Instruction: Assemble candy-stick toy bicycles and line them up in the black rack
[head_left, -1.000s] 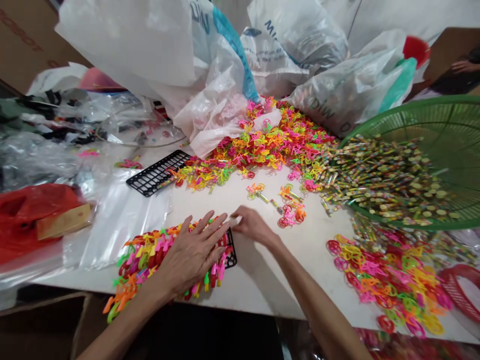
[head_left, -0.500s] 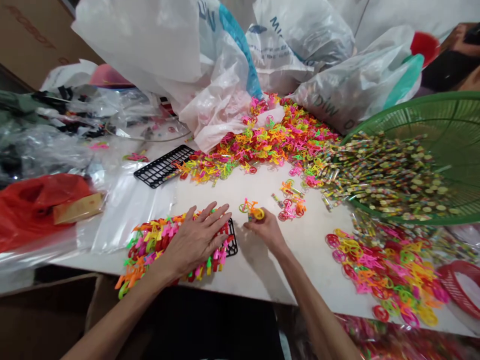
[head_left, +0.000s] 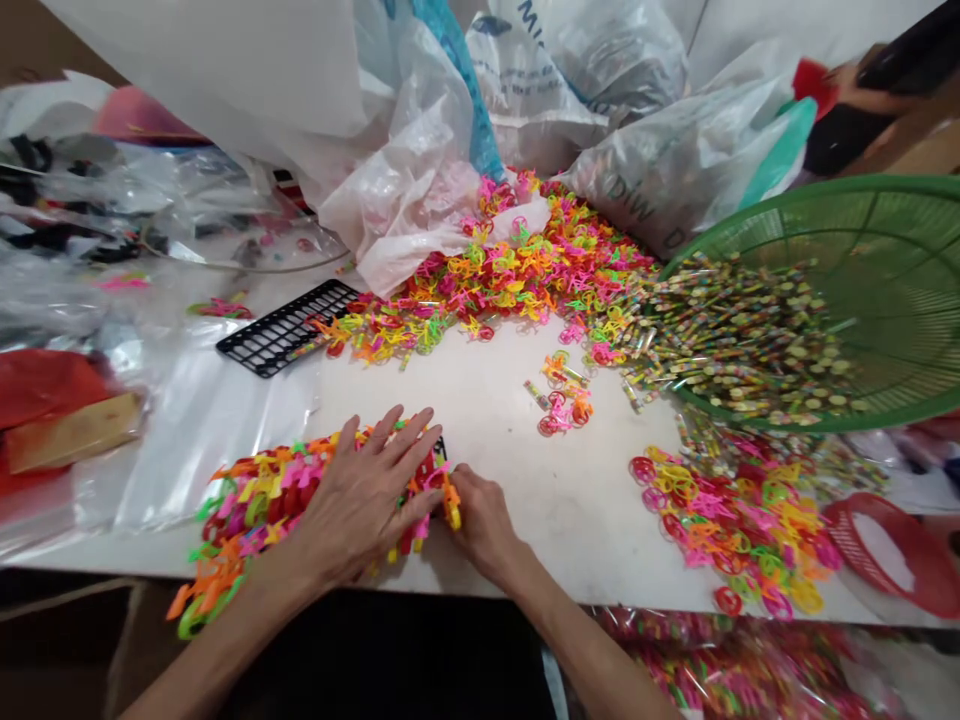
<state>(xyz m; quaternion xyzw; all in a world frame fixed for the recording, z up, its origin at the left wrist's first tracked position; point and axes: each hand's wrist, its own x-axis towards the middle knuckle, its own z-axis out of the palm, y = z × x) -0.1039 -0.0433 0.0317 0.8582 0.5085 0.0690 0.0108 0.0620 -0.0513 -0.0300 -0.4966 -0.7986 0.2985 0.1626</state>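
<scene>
My left hand [head_left: 360, 500] lies flat with spread fingers on a pile of neon plastic toy bicycles [head_left: 255, 510]. These are stacked on a black plastic rack [head_left: 441, 450], which is almost entirely hidden. My right hand [head_left: 484, 525] grips a yellow-orange toy bicycle [head_left: 452, 510] against the rack's right end, close beside my left hand. A small group of pink and orange toy bicycles with candy tubes [head_left: 561, 400] lies on the white table [head_left: 525, 500], beyond my right hand.
A large neon toy heap [head_left: 510, 280] lies behind a second black rack [head_left: 289, 328]. Candy tubes [head_left: 742, 340] spill from a tilted green basket [head_left: 862, 260]. Another toy heap [head_left: 727, 525] and a red basket [head_left: 892, 550] sit right. Plastic bags [head_left: 675, 170] crowd the back.
My right hand has moved left and toward me, bringing the yellow-orange toy bicycle from the open table to the rack. My left hand stays on the pile.
</scene>
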